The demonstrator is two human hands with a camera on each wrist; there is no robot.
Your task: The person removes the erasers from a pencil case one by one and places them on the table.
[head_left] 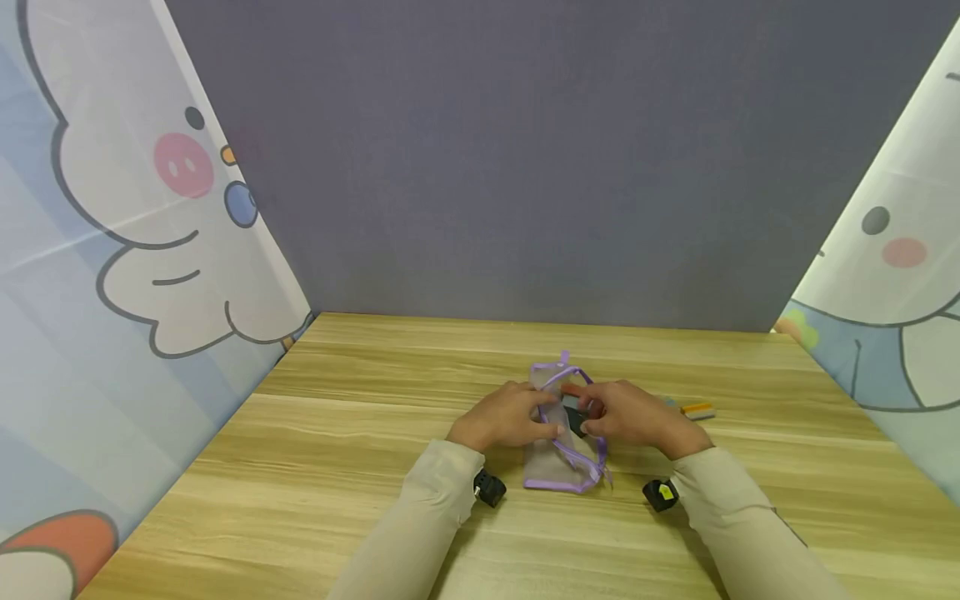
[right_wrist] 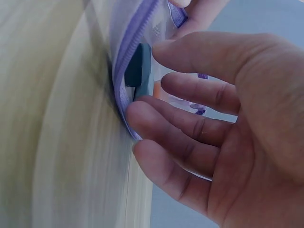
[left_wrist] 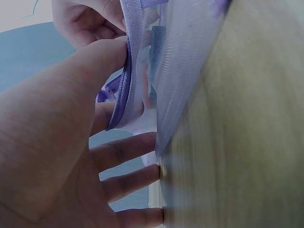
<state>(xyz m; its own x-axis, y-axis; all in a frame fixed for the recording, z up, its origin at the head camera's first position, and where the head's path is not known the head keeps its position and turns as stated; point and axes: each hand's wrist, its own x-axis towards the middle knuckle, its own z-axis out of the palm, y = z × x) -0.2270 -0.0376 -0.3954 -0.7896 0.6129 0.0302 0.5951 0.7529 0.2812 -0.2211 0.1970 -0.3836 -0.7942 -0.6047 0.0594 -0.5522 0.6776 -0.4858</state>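
Observation:
A see-through mesh zipper pouch (head_left: 545,467) with purple trim lies on the wooden table, its mouth spread. My left hand (head_left: 510,415) pinches the zippered edge (left_wrist: 124,85) between thumb and index finger, its other fingers stretched towards the tabletop. At the pouch's mouth is my right hand (head_left: 630,414), thumb and fingers apart and loosely bent, with nothing gripped between them. Just beyond the right thumb tip, a dark teal block-like object (right_wrist: 137,66) sits inside the pouch. An orange-red piece (head_left: 572,389) shows near the right fingertips; its kind is unclear.
Beside the right wrist lie an orange and white small item (head_left: 698,411) and a bluish one (head_left: 667,401), partly hidden by the hand. A thin dark edge (head_left: 789,527) shows beside the right sleeve. A grey panel (head_left: 555,167) rises behind the table (head_left: 337,417).

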